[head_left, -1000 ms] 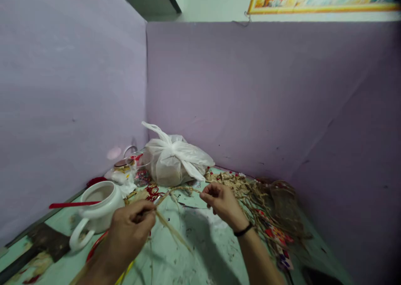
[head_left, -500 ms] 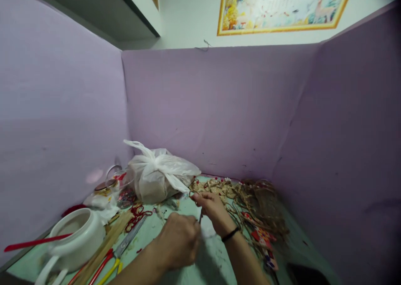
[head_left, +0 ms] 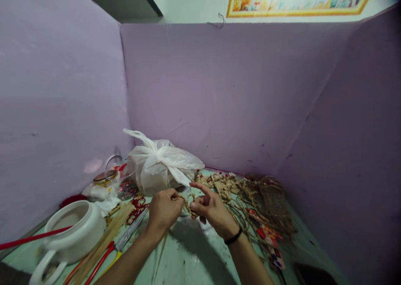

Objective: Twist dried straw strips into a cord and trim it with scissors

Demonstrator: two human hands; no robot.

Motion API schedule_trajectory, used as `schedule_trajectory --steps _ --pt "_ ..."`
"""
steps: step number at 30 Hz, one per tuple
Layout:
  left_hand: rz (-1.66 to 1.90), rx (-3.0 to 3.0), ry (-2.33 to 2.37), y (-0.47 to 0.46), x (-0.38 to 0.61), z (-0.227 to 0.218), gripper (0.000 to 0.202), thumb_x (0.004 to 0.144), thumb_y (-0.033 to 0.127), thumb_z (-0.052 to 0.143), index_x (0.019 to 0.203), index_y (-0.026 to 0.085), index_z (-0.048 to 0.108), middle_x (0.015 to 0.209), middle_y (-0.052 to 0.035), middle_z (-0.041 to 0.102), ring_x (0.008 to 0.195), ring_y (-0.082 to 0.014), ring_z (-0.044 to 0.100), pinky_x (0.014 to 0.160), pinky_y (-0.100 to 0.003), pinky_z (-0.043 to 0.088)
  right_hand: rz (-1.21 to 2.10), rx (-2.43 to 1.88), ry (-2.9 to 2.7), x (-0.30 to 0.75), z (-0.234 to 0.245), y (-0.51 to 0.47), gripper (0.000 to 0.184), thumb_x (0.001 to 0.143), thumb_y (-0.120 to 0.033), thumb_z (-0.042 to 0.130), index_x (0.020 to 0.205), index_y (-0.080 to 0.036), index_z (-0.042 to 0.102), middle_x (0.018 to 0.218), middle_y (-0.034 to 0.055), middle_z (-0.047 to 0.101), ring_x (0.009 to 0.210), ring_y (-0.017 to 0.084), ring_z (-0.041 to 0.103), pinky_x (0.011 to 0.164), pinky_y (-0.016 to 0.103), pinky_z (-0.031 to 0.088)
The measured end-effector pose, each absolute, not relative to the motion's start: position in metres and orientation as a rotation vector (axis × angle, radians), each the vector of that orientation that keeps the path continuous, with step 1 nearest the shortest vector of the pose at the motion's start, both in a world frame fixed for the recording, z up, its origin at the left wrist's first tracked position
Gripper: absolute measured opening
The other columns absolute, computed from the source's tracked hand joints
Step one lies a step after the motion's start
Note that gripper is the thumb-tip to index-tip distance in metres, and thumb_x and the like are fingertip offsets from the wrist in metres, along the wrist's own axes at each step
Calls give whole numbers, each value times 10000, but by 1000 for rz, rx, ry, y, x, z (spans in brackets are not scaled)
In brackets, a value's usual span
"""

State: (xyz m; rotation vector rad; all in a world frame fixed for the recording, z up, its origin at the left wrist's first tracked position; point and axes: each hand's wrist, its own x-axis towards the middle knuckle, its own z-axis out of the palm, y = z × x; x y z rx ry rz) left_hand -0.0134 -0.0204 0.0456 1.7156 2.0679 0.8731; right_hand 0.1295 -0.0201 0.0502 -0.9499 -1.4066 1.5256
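My left hand point(head_left: 163, 209) and my right hand point(head_left: 210, 207) meet above the pale green table point(head_left: 200, 260), both pinching one piece of tan twine point(head_left: 188, 202) that loops between them. The left hand's fingers are curled round the twine's end. My right hand pinches the loop with thumb and forefinger while its other fingers stick out; a black band circles that wrist. Loose strands of the twine hang down below the left hand.
A tied white plastic bag point(head_left: 161, 164) sits behind the hands. A heap of tan twine pieces with red beads point(head_left: 250, 195) lies to the right. At left are a white pot point(head_left: 72, 230) with a red stick, scissors point(head_left: 117, 247), straw strips and a jar point(head_left: 120, 180). Purple panels wall in the table.
My left hand has moved up and away from the right wrist and now holds the twine's end. A loop has formed between the hands. The camera tilted slightly.
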Motion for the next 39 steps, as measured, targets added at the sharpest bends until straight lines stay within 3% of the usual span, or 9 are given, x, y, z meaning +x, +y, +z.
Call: schedule_trajectory --steps 5,8,11,15,22,25,29,34,39 --pt "832 1702 1982 -20 -11 45 175 613 214 458 594 178 628 582 -4 602 551 -106 482 502 -211 268 1528 -947 -1433 126 47 -21 385 632 -385 640 916 -164 502 497 -80 461 395 61 434 347 158 246" --pt "790 1675 1972 -21 -11 47 171 614 229 468 607 186 633 587 -4 607 556 -111 489 500 -214 267 1517 -915 -1557 124 47 -24 392 724 -456 532 942 -133 574 557 -35 490 438 62 430 394 179 280" --pt "782 1659 1997 -22 -10 48 161 608 240 479 603 179 628 593 -9 606 562 -114 492 496 -214 262 1319 -877 -1767 124 48 -25 369 768 -442 496 949 -149 627 674 14 552 616 111 501 551 227 385" --pt "810 1643 2017 -22 -10 48 160 612 241 479 607 180 627 589 -6 602 557 -115 492 494 -218 263 947 -929 -1946 127 48 -25 278 777 -360 519 938 -181 657 872 61 568 831 164 505 725 273 404" --pt "875 1745 1824 -16 -4 36 180 596 188 466 595 158 643 554 -1 589 549 -117 507 499 -215 296 980 -1117 -1799 141 26 -6 205 788 -272 453 814 -138 606 696 45 608 613 140 573 569 244 434" --pt "823 1783 1687 -10 14 24 191 591 162 463 609 145 653 582 -14 613 577 -121 528 516 -209 323 798 -1267 -1775 153 11 5 157 758 -216 431 757 -142 569 608 28 590 551 139 563 533 236 413" --pt "700 1828 1747 -3 43 9 210 638 182 447 642 155 656 629 -35 640 605 -126 545 527 -216 318 524 -1443 -1769 166 -5 14 156 700 -159 416 711 -154 572 570 28 580 534 145 529 515 231 368" --pt "642 1889 1861 10 50 2 232 708 198 414 697 174 644 703 -57 654 660 -148 576 517 -234 304 392 -1585 -1781 161 -13 32 221 729 -169 391 800 -173 599 566 23 583 524 152 517 511 230 348" --pt "569 1846 2022 28 42 2 285 786 245 380 805 162 651 849 -102 656 815 -186 597 629 -247 381 243 -1739 -1864 146 -14 54 221 755 -160 425 847 -196 622 671 58 642 625 167 567 558 230 341"
